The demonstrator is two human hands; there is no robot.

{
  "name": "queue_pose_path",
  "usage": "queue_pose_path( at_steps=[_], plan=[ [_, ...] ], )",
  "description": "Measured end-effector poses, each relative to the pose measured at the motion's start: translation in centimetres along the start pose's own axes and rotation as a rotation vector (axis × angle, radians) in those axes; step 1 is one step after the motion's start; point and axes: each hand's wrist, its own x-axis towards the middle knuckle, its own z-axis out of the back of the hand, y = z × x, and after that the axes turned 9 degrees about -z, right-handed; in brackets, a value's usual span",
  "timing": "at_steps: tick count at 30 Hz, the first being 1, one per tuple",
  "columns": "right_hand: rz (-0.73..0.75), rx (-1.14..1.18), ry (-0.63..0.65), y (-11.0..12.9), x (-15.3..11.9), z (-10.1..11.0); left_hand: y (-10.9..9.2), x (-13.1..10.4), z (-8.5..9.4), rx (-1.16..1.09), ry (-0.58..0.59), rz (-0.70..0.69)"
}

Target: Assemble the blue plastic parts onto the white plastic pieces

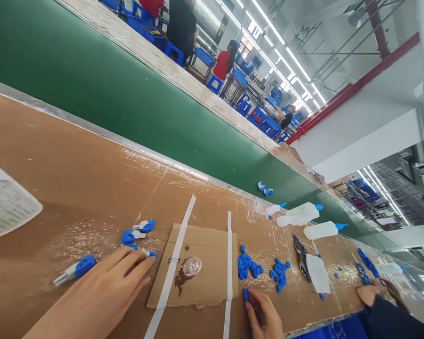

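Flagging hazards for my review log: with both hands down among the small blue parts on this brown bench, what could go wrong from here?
1. The left hand lies flat beside small blue-and-white assembled pieces; a sweep might scatter them.
2. The right hand pinches a tiny blue plastic cap near the bench edge; it could drop off.
3. The brown glue puddle on the cardboard sheet could smear fingers or parts.

Bright blue caps (248, 266) piled on a brown tabletop (74, 160), white bottles (302, 213) with blue tips, plain tan cardboard (205, 282), dark green conveyor belt (109, 89).

Print on paper sheet (7, 205) illegible
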Motion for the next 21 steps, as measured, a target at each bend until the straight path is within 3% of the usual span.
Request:
queue_pose_path(
  at_steps=[4, 8, 11, 13, 18, 21],
  plan=[
    [-0.100, 0.029, -0.140, 0.7, -0.1, -0.7, 0.1, 1.7, 1.2, 0.247, -0.013, -0.263],
    [-0.117, 0.070, -0.132, 1.6, 0.1, -0.9, -0.1, 2.8, 1.9, 0.231, 0.227, -0.228],
    [-0.105, 0.118, -0.137, 3.7, 0.7, -1.1, -0.5, 2.5, 2.0, 0.058, 0.394, -0.116],
    [-0.071, 0.153, -0.125, 6.1, 1.4, -1.7, -0.9, 2.0, 1.9, -0.240, 0.412, 0.055],
    [0.084, 0.158, 0.106, 13.1, 4.0, -3.5, -2.7, 0.1, 1.5, -0.864, 0.355, 0.397],
    [0.061, 0.063, 0.264, 15.3, 5.7, -4.1, -3.9, -0.8, 1.4, -1.166, 0.190, 0.591]
  ],
)
